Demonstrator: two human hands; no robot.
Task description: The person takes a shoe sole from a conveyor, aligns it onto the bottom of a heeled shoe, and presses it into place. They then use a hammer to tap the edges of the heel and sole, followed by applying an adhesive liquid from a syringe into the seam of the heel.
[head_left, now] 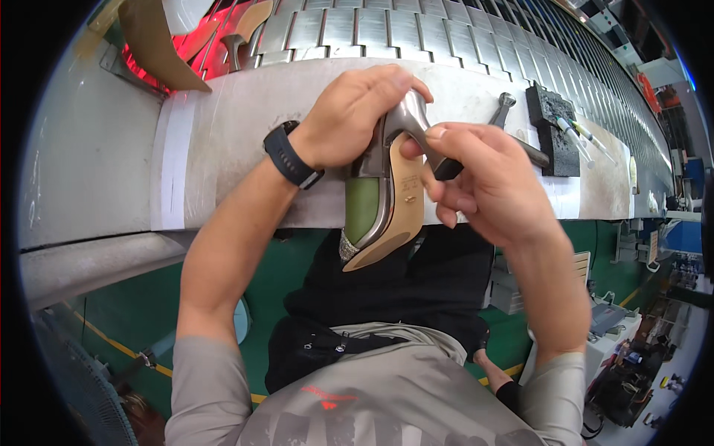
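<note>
A high-heeled shoe (363, 207) is held over the near edge of the worktable, its pointed toe hanging toward me. It has a tan sole, a green section on its side, metallic grey trim and a glittery toe tip. My left hand (349, 119), with a dark watch on the wrist, wraps round the back of the shoe by the heel seat. My right hand (491, 171) has its thumb and fingers closed on the grey metallic heel (411, 123), close to its dark tip. Some right fingers curl beside the sole.
A metal-headed tool (504, 106) with a dark handle lies right of my hands, by a black block (554, 126) with thin syringe-like tubes (576, 137). Beyond the table runs a slatted metal conveyor (349, 28). Another shoe (245, 28) sits in red light at upper left. A fan (85, 386) stands lower left.
</note>
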